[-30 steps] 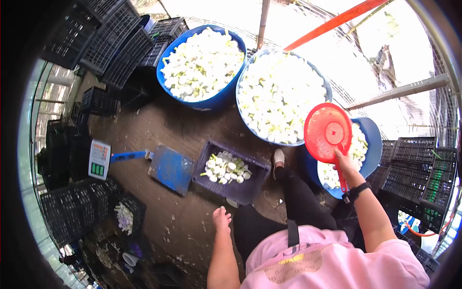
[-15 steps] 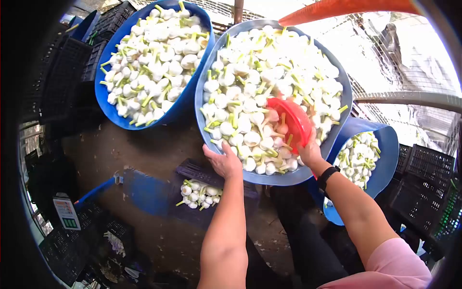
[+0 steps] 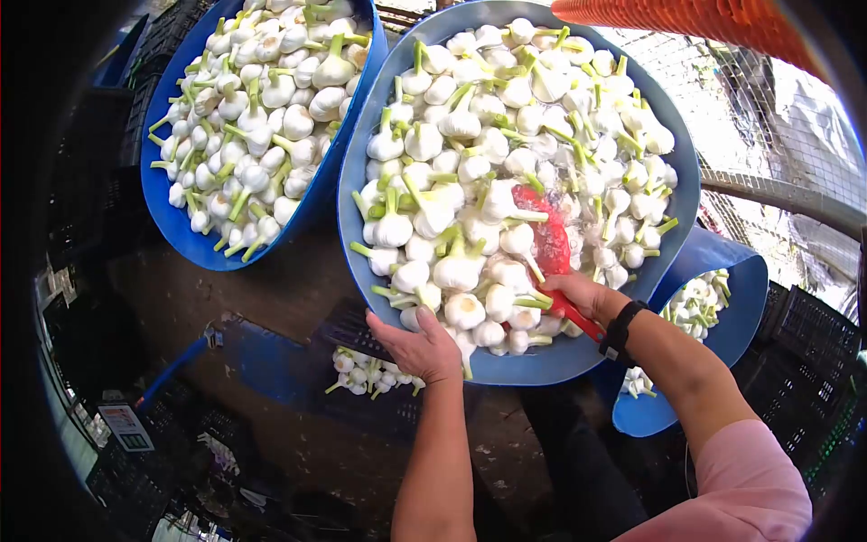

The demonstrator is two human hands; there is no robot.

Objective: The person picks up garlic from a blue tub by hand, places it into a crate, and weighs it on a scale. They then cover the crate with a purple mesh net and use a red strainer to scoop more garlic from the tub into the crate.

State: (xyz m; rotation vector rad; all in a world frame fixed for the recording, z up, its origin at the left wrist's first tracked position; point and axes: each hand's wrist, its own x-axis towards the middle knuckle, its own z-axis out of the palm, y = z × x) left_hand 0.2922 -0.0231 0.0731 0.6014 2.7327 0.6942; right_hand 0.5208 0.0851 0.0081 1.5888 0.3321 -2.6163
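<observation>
Garlic bulbs [image 3: 433,203] with short green stems float crowded in water in a large blue tub [image 3: 533,369]. My right hand [image 3: 578,296], with a black band at the wrist, is closed around the handle of a red scoop [image 3: 553,233]. Most of the scoop's bowl lies under the water, partly covered by garlic. At the near left rim of the tub is my left hand [image 3: 417,348], its fingers stretched out and the thumb apart. It seems to rest against the rim, though the exact contact is hard to see.
A second blue tub [image 3: 354,117] heaped with garlic stands at the left. At the right is a smaller blue container [image 3: 722,312] with more garlic. Below my left hand a dark crate [image 3: 357,330] holds several bulbs. An orange corrugated hose [image 3: 686,20] crosses the top right.
The scoop has sunk deeper among the garlic, and bubbling water now shows around it. My right hand has gone down with it. The view has come closer to the tub; my left hand stays by the rim.
</observation>
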